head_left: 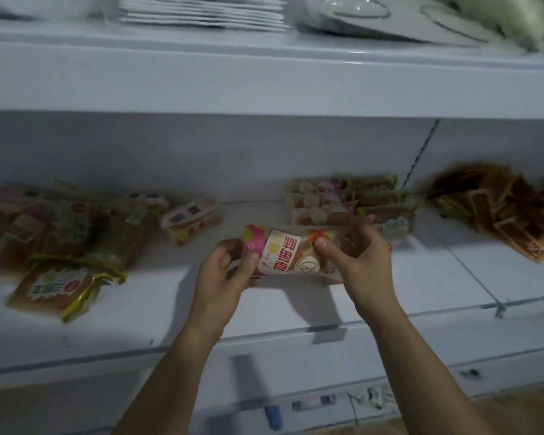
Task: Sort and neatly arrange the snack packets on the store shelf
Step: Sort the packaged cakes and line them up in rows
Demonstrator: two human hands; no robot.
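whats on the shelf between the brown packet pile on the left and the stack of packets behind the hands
One lone packet with a pale label lies between the left pile and the stack; otherwise bare white shelf, per the head view.

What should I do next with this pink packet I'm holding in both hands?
Probably carry the pink packet, gripped by your left hand and right hand, to the matching stack behind your right hand, since those packets look similar.

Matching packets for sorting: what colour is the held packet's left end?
Pink with a yellow-green spot, head view.
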